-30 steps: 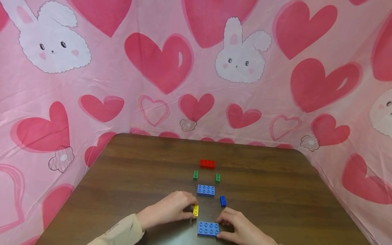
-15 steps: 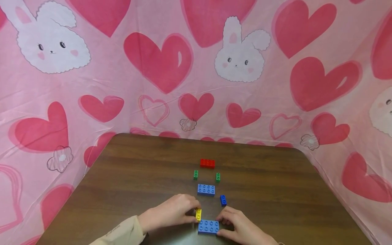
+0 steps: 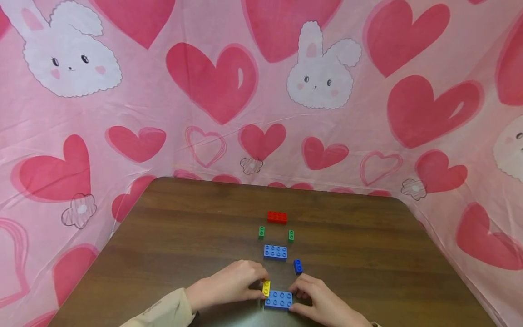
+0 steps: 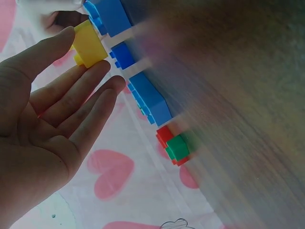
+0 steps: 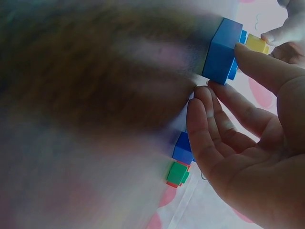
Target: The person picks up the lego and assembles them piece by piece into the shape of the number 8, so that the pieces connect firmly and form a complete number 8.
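My left hand (image 3: 233, 282) pinches a yellow two-stud brick (image 3: 266, 289) between thumb and fingertips. The yellow brick overlaps the left end of the nearest light blue eight-stud brick (image 3: 278, 299), and in the right wrist view the yellow brick (image 5: 257, 44) is on the studded side of the light blue brick (image 5: 222, 52). That brick lies flat on the table, studs up, with its right end gripped between the thumb and fingers of my right hand (image 3: 320, 300). In the left wrist view, the other left fingers (image 4: 76, 107) extend past the yellow brick (image 4: 90, 44).
Beyond the hands on the brown table (image 3: 196, 218) lie a dark blue two-stud brick (image 3: 298, 267), a second light blue brick (image 3: 275, 252), a left green brick (image 3: 261, 232), a right green brick (image 3: 291, 236) and a red brick (image 3: 277, 217). A pink heart-patterned cloth (image 3: 261, 109) hangs behind.
My left hand has carried the yellow brick right and slightly nearer, from beside the light blue brick to over its left end. The right hand keeps its grip, and the light blue brick shifts slightly farther away.
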The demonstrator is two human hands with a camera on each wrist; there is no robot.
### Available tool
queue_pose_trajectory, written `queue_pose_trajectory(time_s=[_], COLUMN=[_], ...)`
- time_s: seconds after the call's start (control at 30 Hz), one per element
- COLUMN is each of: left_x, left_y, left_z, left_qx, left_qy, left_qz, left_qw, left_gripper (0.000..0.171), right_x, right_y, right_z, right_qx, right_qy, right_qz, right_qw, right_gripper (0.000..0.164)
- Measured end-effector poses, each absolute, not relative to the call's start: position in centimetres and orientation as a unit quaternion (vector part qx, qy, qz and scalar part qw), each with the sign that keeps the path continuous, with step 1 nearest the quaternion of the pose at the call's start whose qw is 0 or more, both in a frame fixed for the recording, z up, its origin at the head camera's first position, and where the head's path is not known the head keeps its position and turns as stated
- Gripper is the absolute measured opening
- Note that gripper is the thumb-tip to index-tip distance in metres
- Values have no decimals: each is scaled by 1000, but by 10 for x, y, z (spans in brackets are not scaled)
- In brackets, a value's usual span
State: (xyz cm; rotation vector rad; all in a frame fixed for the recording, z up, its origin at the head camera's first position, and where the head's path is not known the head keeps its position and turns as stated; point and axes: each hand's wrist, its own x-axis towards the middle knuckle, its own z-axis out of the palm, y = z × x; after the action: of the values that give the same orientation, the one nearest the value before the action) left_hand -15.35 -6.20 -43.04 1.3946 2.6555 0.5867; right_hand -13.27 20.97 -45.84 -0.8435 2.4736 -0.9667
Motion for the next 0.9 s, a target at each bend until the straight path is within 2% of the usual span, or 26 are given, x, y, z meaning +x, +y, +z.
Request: queue_pose_trajectory(time_s=[0.2,0.47,0.9], left_x=[-151,-151,-150], left_y=[-60,-58,-58], left_z=[-430,-433,-434], left_qx=[453,457,459], left_qy=[870,870,867], left_qz=[188,181,191], left_qw=[45,34,45], left_gripper=[21,15,17], right_x=[-134,-131,-131], right_y=[208,210,210], right_z=[-459,-463,-464], right_qx=[-293,-335,-339], right_qy=[876,878,879], right_qz=[-342,-324,-320], right_qw=[173,109,97], right_gripper=[29,26,25])
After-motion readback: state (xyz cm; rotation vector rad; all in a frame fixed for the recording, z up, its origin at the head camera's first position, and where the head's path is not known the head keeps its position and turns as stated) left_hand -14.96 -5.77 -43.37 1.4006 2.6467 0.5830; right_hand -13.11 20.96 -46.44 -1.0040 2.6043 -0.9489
